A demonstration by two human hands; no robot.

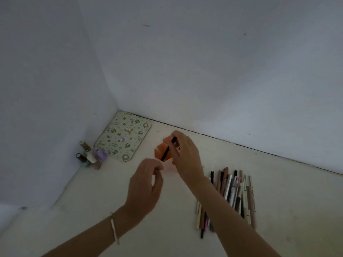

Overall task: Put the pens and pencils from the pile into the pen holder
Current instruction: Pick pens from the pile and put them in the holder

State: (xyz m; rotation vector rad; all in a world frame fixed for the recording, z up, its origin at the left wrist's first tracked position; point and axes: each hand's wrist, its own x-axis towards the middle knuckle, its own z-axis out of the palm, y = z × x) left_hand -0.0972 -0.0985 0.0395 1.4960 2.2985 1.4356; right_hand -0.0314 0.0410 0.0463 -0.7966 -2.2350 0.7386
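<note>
An orange pen holder (161,148) stands on the pale table near the back wall. My right hand (185,156) pinches a black pen (168,149) by its top end, the pen slanting down over the holder's opening. My left hand (146,184) hovers just in front of the holder with its fingers curled and apart, holding nothing that I can see. The pile of pens and pencils (232,195) lies flat to the right, partly hidden under my right forearm.
A patterned mat (124,138) lies in the back left corner. Several small bottles (91,156) stand beside it against the left wall. White walls close the table at the back and left.
</note>
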